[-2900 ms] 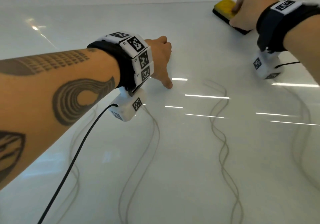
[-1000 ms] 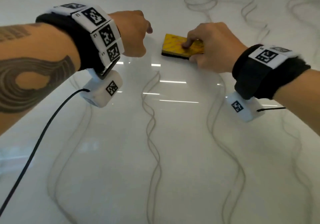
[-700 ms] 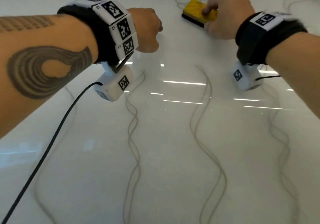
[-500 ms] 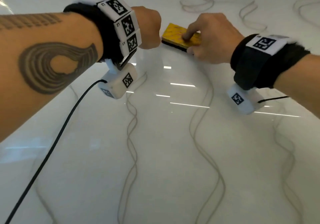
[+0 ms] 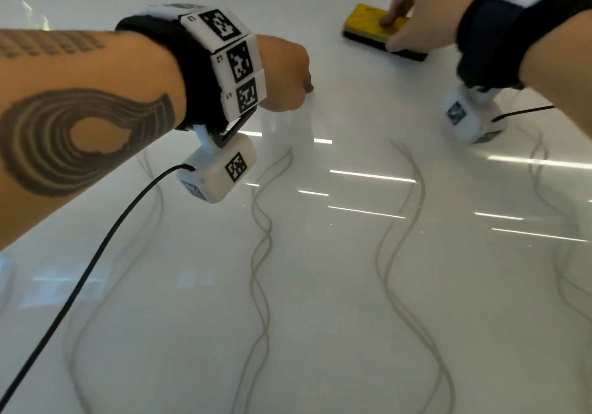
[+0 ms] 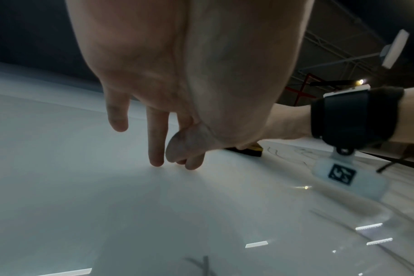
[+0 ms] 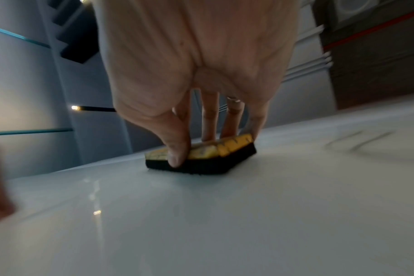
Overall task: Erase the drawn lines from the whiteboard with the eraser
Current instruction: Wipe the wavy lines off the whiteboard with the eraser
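Observation:
The yellow-topped, black-felt eraser [image 5: 365,24] lies flat on the white whiteboard [image 5: 320,317] at the far right. My right hand [image 5: 389,34] grips it, thumb on the near edge and fingers on top and over the far edge, as the right wrist view shows on the eraser [image 7: 225,158]. My left hand [image 5: 304,83] stands left of it, holding nothing. Its straight fingertips [image 6: 157,162] touch the board. Grey wavy drawn lines [image 5: 261,253] run down the board toward me, with another pair [image 5: 397,253] to the right.
A black cable [image 5: 96,253] trails from the left wrist camera across the near left of the board. More faint wavy lines [image 5: 544,189] lie at the right edge. Ceiling lights reflect as bright streaks [image 5: 371,176] mid-board.
My right hand has slid the eraser farther away and to the right across the board. My left hand has stayed planted on its fingertips.

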Demonstrator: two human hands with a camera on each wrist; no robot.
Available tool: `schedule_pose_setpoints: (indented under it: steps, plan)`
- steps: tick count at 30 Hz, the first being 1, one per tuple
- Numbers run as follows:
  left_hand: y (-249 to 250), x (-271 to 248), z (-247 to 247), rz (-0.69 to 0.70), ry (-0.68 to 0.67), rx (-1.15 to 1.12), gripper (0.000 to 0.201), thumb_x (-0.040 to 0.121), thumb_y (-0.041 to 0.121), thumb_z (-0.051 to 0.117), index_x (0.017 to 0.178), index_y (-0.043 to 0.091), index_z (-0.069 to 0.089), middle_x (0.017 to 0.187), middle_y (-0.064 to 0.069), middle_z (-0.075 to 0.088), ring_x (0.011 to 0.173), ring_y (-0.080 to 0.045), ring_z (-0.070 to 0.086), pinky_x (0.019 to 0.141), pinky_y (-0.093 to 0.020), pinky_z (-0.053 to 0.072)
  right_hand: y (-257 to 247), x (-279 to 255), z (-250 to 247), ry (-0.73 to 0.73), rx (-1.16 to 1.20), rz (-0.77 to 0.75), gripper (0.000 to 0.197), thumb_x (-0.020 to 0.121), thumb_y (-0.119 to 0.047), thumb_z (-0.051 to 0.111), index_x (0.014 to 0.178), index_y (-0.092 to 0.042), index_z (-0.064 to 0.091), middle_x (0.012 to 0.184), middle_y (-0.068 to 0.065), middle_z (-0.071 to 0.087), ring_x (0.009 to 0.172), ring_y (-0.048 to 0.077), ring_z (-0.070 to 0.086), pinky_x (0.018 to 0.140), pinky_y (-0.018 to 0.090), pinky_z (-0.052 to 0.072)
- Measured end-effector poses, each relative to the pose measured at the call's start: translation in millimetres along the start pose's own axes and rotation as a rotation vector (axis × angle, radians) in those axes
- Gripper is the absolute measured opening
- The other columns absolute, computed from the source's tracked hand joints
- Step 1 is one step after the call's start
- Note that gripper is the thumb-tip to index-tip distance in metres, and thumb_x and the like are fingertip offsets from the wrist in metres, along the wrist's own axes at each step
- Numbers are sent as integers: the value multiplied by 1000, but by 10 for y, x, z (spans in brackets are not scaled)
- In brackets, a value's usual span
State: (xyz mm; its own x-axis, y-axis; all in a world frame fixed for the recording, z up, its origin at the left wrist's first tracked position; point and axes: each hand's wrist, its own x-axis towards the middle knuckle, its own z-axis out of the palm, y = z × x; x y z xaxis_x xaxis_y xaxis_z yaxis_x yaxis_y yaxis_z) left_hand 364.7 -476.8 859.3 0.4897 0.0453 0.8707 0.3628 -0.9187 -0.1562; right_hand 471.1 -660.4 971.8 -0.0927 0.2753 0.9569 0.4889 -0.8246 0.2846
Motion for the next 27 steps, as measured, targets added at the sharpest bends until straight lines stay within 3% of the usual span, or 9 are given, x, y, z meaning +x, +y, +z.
schedule_pose_setpoints:
  steps: [2, 4, 6, 8, 12, 18, 21, 24, 27]
  plan:
    - [4, 6, 30, 20, 16, 7, 52, 100, 10, 38, 150, 24, 45, 150, 1, 47, 136, -26, 45, 109, -36, 36, 300, 62, -122, -7, -33, 132, 38, 92, -15, 71, 128, -3, 65, 120, 21, 65, 105, 42, 60, 88, 43, 47]
    - [-6, 8, 41, 23, 27, -1, 53, 98, 10, 40, 148, 25, 48, 146, 2, 50, 133, -26, 48, 107, -37, 39, 378, 156, -146, 0, -52, 228, 35, 99, -17, 62, 128, 3, 62, 105, 22, 58, 92, 39, 57, 88, 48, 48]
    - [-21, 33, 43, 21, 20, -30, 51, 98, 10, 41, 146, 24, 51, 146, 1, 51, 132, -26, 49, 109, -38, 39, 188, 201, -67, 42, -40, 182, 36, 96, -25, 61, 120, 3, 65, 94, 20, 56, 83, 33, 55, 86, 52, 52]
    - [-18, 60, 18, 2, 5, -55, 46, 98, 13, 41, 142, 20, 55, 143, -1, 54, 131, -27, 50, 110, -40, 40, -54, 218, 25, 70, 30, 109, 38, 93, -32, 65, 119, -4, 68, 105, 21, 66, 91, 38, 63, 88, 52, 55]
    - [18, 97, 11, -21, 30, -49, 40, 96, 19, 40, 127, 12, 64, 133, -10, 62, 122, -32, 58, 100, -42, 46, 81, 152, -55, -24, 39, 16, 39, 90, -23, 76, 127, -13, 68, 125, 13, 65, 107, 34, 59, 87, 34, 44]
    - [21, 194, 20, -41, 37, -76, 39, 94, 17, 43, 124, 8, 67, 123, -11, 64, 95, -24, 53, 82, -34, 40, 871, 113, -302, -23, -65, 268, 41, 98, -12, 65, 136, 1, 56, 138, 27, 56, 125, 45, 53, 103, 51, 43]
    - [60, 197, -20, -59, 6, -69, 39, 92, 19, 44, 122, 9, 68, 116, -9, 65, 98, -27, 57, 82, -35, 41, 728, 114, -259, -54, -59, 179, 45, 94, -9, 68, 136, 2, 56, 137, 27, 58, 122, 45, 56, 101, 51, 46]
    - [158, 187, -68, -77, 16, -54, 38, 90, 23, 47, 120, 12, 67, 121, -9, 68, 109, -31, 62, 92, -42, 49, 676, 17, -293, -29, -40, 57, 42, 91, -18, 74, 132, -10, 64, 133, 16, 62, 117, 38, 57, 93, 39, 45]
    - [356, 200, -113, -44, 91, -25, 47, 89, 27, 53, 135, 18, 59, 134, -4, 60, 121, -31, 56, 98, -43, 47, 1049, -140, -428, -41, -108, 84, 39, 88, -17, 78, 125, -11, 69, 128, 16, 64, 112, 38, 59, 88, 35, 44]
